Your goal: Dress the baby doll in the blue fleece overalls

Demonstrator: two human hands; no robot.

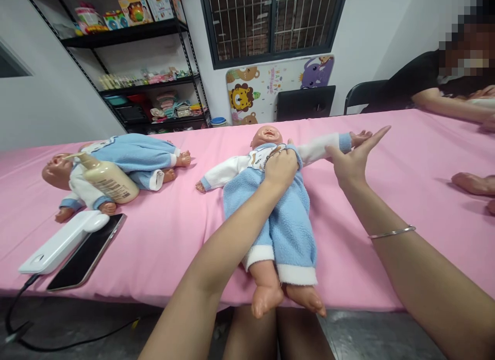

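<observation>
A baby doll [266, 135] lies on its back, feet towards me, in a white top and fleecy blue overalls [292, 210]. Curled over its chest, my left hand [281, 169] grips the blue strap edge of the overalls near the shoulder; its fingertips are partly hidden. My right hand [352, 161] is at the outstretched doll arm, with thumb and fingers spread around the blue cuff [345, 142]. The thumb touches the white sleeve [319, 148], while the fingers stretch out past the small doll hand [360, 138].
A second doll [135, 151] lies at the left behind a pump bottle [110, 179]. Nearer are a white device [58, 246] with a cable and a phone [91, 254] on the pink-covered table [166, 257]. Another person [417, 86] sits at the right; bare doll limbs [474, 183] show at that edge.
</observation>
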